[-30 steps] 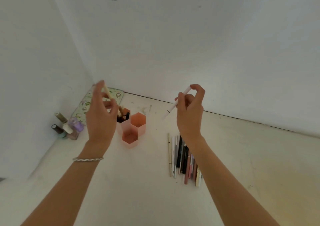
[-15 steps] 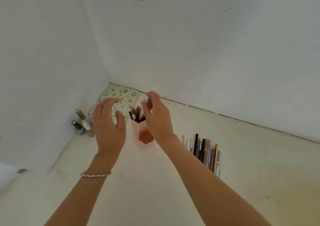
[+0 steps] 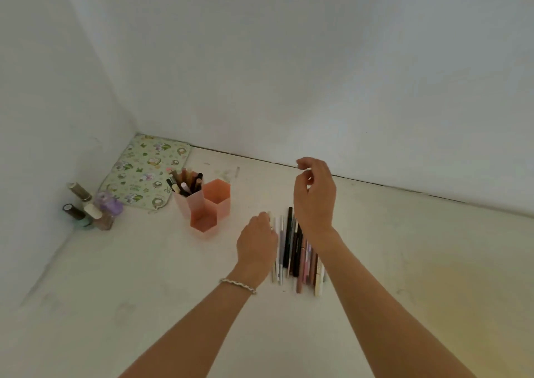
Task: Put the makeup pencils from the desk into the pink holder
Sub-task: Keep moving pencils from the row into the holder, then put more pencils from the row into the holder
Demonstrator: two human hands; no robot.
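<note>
Pink holder (image 3: 221,205), tallest cell holding pencils (image 3: 186,182), left grip (image 3: 257,241) unclear, right grip (image 3: 315,197) loose, empty

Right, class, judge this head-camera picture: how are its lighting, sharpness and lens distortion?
Head view: soft, even light, faint shadows, no glare; a yellowish cast on the desk at lower right; the wide lens stretches the forearms; the right hand is slightly blurred, the pink holder fairly crisp.

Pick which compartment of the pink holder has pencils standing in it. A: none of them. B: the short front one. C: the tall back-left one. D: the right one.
C: pencils stand only in the tall back-left cell of the pink holder; the other two cells show none.
</note>
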